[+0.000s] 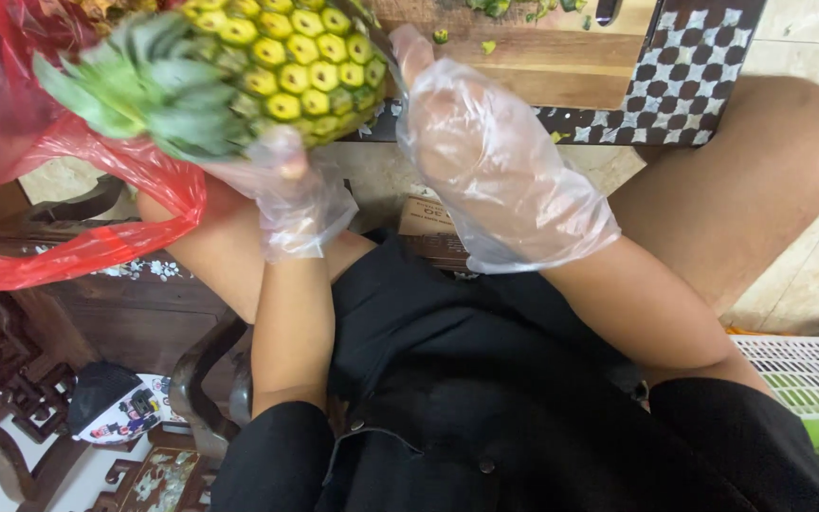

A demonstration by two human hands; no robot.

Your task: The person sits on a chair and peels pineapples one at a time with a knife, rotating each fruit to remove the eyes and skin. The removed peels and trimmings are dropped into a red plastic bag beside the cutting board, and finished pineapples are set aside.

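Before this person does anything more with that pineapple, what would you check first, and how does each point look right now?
1. Left hand grips the pineapple near its leafy crown: ok.
2. Right hand steadies the fruit's side: ok, it touches the skin.
3. Both hands wear clear plastic gloves: ok.
4. Wooden cutting board has room: not ok, green scraps lie on it.
5. Red plastic bag kept away from the fruit: not ok, it hangs right beside the crown.
6. Blade position: cannot tell, only a dark handle shows at the top edge.
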